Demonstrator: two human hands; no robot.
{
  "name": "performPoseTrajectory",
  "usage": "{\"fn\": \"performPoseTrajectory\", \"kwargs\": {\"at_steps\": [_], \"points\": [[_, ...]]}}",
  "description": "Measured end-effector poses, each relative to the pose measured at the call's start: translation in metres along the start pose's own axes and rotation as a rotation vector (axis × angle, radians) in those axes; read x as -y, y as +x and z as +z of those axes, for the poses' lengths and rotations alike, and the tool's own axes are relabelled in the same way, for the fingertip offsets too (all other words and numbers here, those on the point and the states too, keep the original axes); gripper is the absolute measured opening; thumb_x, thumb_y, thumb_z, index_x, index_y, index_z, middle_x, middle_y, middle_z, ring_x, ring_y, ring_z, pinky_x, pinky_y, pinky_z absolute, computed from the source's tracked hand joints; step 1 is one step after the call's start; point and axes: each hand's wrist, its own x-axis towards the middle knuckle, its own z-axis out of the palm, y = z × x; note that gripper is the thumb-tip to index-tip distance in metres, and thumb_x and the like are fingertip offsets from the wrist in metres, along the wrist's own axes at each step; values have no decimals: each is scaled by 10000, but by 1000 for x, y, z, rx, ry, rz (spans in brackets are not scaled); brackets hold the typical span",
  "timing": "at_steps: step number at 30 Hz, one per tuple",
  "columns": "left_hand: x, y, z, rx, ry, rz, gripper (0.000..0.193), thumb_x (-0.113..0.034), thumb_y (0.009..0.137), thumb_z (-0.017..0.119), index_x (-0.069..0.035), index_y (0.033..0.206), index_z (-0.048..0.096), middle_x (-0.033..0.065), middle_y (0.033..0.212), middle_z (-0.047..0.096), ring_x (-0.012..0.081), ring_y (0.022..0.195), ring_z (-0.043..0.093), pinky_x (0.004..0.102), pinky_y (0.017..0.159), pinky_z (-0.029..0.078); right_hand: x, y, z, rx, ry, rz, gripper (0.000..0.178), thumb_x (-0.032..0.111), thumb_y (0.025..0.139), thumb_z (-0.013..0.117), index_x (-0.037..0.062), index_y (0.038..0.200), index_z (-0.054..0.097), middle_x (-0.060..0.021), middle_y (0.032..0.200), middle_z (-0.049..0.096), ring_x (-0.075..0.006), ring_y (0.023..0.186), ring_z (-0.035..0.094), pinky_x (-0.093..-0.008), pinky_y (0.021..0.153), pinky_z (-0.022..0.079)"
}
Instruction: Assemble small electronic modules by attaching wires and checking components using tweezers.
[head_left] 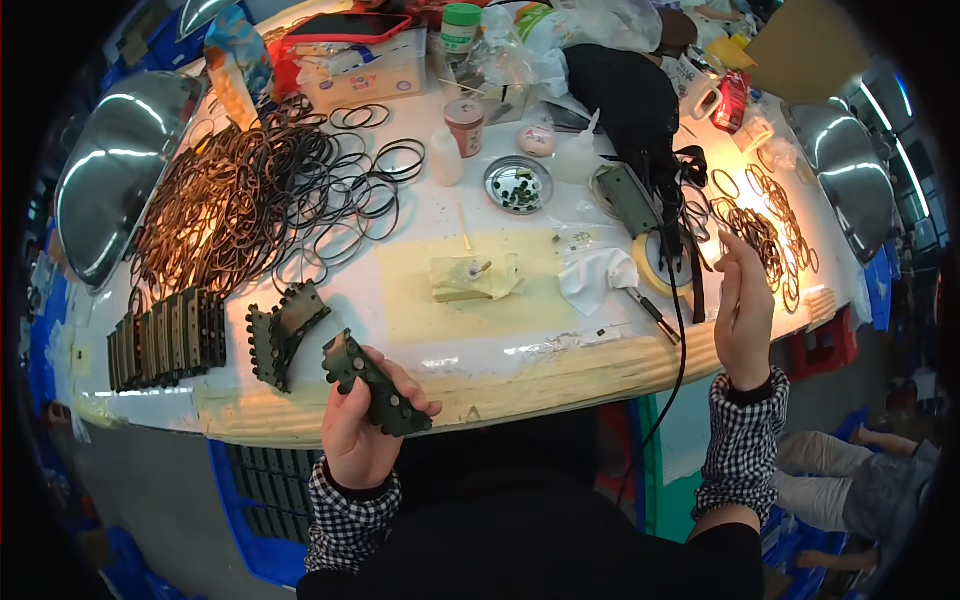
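My left hand [365, 425] is closed around a dark green part [375, 385] with a knobbed edge and small round metal-coloured spots, held tilted over the table's front edge. Just beyond it on the table lie two similar green parts [285, 330], leaning against each other. Further left, a row of several more green parts [168, 340] stands side by side. My right hand [745, 310] is raised at the right, its fingers stretched out toward a small pile of dark rubber rings [755, 235]. I see nothing held in it.
A large heap of rings [250, 190] covers the left of the table. In the middle are a wrapped block [465, 280], a metal dish [518, 185] of small dark bits, white cloth [597, 278], a tape roll [655, 265] and a black cable [683, 350]. Metal lamp shades [125, 170] flank the table.
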Motion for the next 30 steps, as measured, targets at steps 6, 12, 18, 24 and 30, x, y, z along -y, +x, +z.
{"fn": "performPoseTrajectory", "kwargs": {"at_steps": [6, 12, 18, 24, 30], "points": [[6, 9, 11, 37, 96, 11, 281, -210, 994, 439, -44, 1221, 427, 168, 953, 577, 272, 893, 615, 478, 838, 543, -142, 21, -21, -48, -442, 259, 148, 188, 886, 599, 67, 958, 642, -139, 862, 657, -332, 775, 635, -399, 689, 501], [4, 1, 4, 4, 180, 34, 297, -207, 986, 434, -40, 1230, 409, 171, 946, 578, 275, 876, 614, 480, 819, 545, -208, 46, -23, -55, -672, 294, 176, 247, 836, 657, 85, 904, 681, -135, 857, 679, -328, 787, 656, -427, 687, 514], [3, -1, 10, 16, 197, 33, 280, -180, 988, 428, -36, 1227, 404, 186, 965, 579, 292, 892, 616, 496, 836, 535, -218, 76, 3, 157, -775, 387, 208, 283, 824, 669, 87, 891, 681, -143, 863, 681, -326, 807, 661, -433, 695, 517], [1, -7, 10, 8, 218, 32, 272, -152, 983, 437, -26, 1222, 408, 198, 969, 579, 303, 903, 616, 513, 850, 527, -205, 73, 4, -168, -749, 264, 148, 217, 846, 628, 152, 965, 688, -94, 901, 693, -294, 810, 673, -403, 688, 530], [-1, -5, 6, -10, 210, 31, 270, -151, 982, 432, -24, 1219, 413, 200, 969, 581, 302, 907, 618, 511, 847, 529, -180, 57, -2, -239, -606, 202, 189, 194, 874, 603, 186, 1046, 679, -88, 876, 692, -298, 800, 672, -410, 709, 529]]}}
